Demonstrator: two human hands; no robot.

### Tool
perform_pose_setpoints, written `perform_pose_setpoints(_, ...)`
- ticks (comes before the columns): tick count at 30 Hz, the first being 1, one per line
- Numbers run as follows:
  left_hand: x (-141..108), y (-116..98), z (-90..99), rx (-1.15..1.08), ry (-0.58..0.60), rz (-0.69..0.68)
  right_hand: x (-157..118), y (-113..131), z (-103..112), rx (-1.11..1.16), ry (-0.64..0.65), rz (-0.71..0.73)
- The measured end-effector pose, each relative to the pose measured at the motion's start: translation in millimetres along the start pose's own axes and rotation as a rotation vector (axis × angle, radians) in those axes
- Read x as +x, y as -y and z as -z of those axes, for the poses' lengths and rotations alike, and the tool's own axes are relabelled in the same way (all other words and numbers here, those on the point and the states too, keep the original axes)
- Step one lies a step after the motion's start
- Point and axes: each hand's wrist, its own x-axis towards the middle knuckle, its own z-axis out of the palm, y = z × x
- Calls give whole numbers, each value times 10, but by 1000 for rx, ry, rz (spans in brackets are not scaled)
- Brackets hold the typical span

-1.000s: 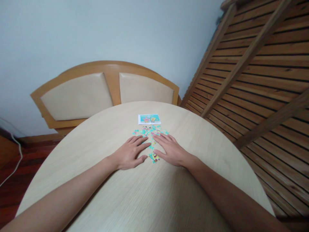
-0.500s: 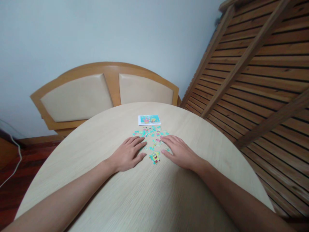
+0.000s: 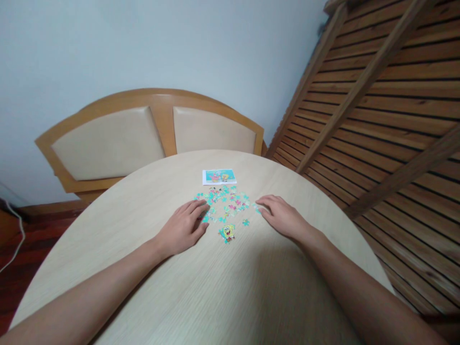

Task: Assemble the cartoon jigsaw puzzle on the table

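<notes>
We find the loose jigsaw pieces, small, flat and mostly teal with bits of pink, yellow and white point(image 3: 233, 207), scattered in the middle of the table between the two hands. Nearest us lies a joined cluster of pieces showing a yellow, square, wide-mouthed cartoon figure with teal around it point(image 3: 228, 232). A single teal piece point(image 3: 246, 222) sits just to its right, apart from the rest. Beyond the scatter we note a rectangular white-bordered picture card, teal with a pink and a yellow character point(image 3: 219, 176), lying flat.

The left hand point(image 3: 182, 227) is palm down at the scatter's left edge, fingers loosely extended, thumb well parted from the forefinger; its fingertips reach over pieces, and we see nothing grasped. The right hand point(image 3: 282, 216) is at the right edge, fingers gently bent, thumb and forefinger apart. Pale teal pieces lie at its fingertips; whether these touch them we cannot tell.

All this rests on a round, pale wood-grain table point(image 3: 223, 297). Behind it we record a curved wooden backrest with two cream padded panels point(image 3: 161, 120) before a pale bluish wall point(image 3: 179, 43); at right leans a brown slatted wooden frame point(image 3: 377, 112).
</notes>
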Motion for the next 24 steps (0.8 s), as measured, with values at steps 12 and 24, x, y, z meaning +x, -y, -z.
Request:
perform_pose_setpoints(12, -13, -320, 185, -204, 192, -436, 7, -59, -24, 27, -59, 6)
perform_pose_setpoints(24, 7, -297, 180, -213, 222, -471, 42, 193, -208, 41, -16, 153)
